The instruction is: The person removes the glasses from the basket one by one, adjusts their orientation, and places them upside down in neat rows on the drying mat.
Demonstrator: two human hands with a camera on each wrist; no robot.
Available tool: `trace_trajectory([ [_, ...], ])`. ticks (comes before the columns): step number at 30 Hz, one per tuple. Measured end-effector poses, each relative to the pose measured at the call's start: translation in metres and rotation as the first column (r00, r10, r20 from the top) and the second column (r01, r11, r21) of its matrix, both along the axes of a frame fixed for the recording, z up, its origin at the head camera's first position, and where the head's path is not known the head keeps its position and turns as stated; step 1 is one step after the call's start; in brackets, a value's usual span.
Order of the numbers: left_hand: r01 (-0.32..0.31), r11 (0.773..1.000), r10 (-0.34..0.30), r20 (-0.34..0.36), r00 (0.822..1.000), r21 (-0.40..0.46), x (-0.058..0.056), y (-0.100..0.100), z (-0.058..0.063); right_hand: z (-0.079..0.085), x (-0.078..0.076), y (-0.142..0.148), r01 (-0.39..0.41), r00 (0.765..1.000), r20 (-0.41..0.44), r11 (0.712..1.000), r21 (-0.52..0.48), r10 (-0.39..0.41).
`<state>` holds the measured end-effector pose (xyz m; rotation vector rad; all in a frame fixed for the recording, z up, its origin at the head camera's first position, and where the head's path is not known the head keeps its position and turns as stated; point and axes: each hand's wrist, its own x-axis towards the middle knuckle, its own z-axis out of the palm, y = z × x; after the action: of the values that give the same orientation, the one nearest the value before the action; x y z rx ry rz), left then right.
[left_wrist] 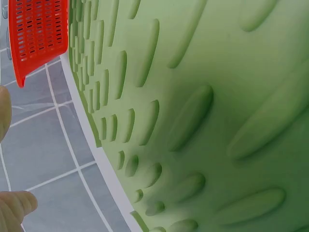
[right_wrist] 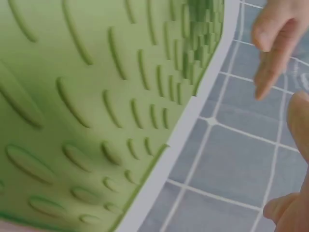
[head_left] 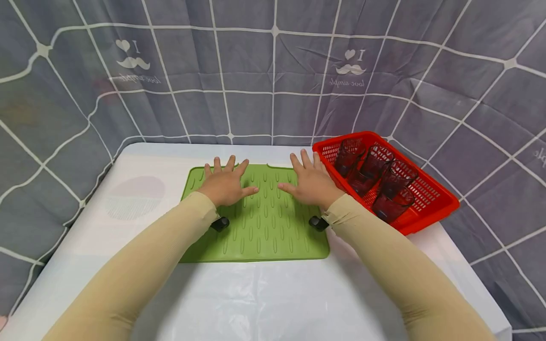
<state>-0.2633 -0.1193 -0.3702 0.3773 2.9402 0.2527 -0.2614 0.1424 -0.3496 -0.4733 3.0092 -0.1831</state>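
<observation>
A green ribbed drying mat (head_left: 260, 237) lies flat on the white table. Over its left part my left hand (head_left: 226, 185) is held palm down with the fingers spread and nothing in it. My right hand (head_left: 313, 183) mirrors it over the right part, fingers likewise spread. In the left wrist view, raised oval ridges of the mat (left_wrist: 193, 116) fill most of the picture, and fingertips (left_wrist: 19, 205) show at the left edge. The right wrist view has the mat (right_wrist: 87, 111) on its left, with fingers (right_wrist: 285, 208) at the right edge.
A red plastic basket (head_left: 431, 208) stands at the table's right side, close to my right hand, holding several dark purple glasses (head_left: 394, 203). A grey checked curtain (head_left: 251, 61) hangs behind and around the white table (head_left: 256, 298).
</observation>
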Motion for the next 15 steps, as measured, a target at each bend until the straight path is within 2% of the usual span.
trace_trajectory([
  [15,0.085,0.993,-0.084,-0.018,0.996,0.077,0.003,0.01,-0.003,0.055,0.023,0.039,0.003,0.999,-0.042,0.997,-0.074,-0.006],
])
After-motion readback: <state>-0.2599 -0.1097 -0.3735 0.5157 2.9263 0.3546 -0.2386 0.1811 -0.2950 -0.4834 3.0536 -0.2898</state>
